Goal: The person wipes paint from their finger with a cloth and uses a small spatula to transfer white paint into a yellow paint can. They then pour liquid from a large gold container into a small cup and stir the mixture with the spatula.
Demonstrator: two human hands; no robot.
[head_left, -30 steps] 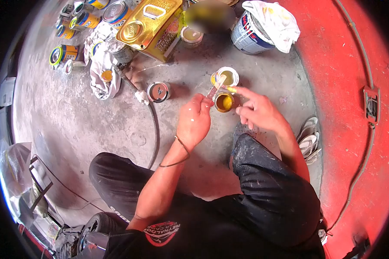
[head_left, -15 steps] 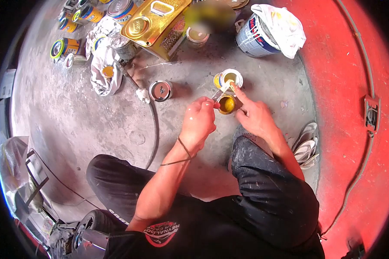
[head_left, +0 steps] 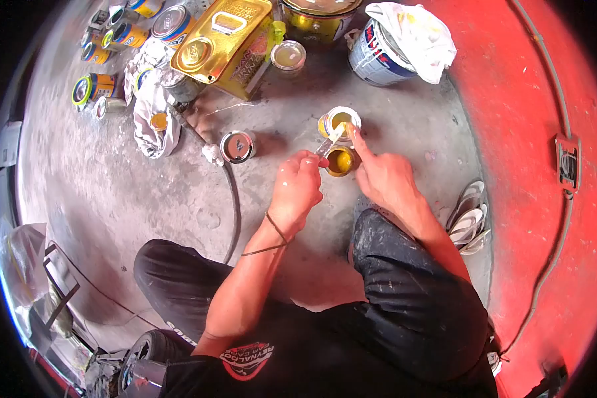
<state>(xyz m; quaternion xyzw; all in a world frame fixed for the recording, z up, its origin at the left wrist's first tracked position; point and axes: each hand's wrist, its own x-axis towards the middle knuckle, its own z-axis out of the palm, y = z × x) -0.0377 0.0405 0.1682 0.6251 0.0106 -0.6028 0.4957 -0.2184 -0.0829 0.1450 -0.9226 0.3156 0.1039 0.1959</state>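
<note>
My left hand (head_left: pixel 297 184) is closed round the lower end of a pale flat spatula (head_left: pixel 333 137), which slants up to the right. My right hand (head_left: pixel 386 174) has its index finger stretched out, its tip at the spatula's upper end, and its thumb apart. Beneath that end stands a small open can (head_left: pixel 343 119) with a white rim. Just below it is a small cup of yellow paint (head_left: pixel 340 161), between the two hands. A can with reddish-brown contents (head_left: pixel 237 146) stands to the left of them.
A gold rectangular tin (head_left: pixel 242 60), a round can (head_left: pixel 288 56) and a white bucket (head_left: pixel 378 63) with a cloth stand beyond. Several small cans and a rag (head_left: pixel 156 132) are upper left. A hose (head_left: pixel 235 205) runs left of my hands; sandals (head_left: pixel 469 222) lie right.
The view has shifted slightly, so my hands and the cans appear a little further left. My left hand still grips the spatula, and my right index finger remains at its upper end.
</note>
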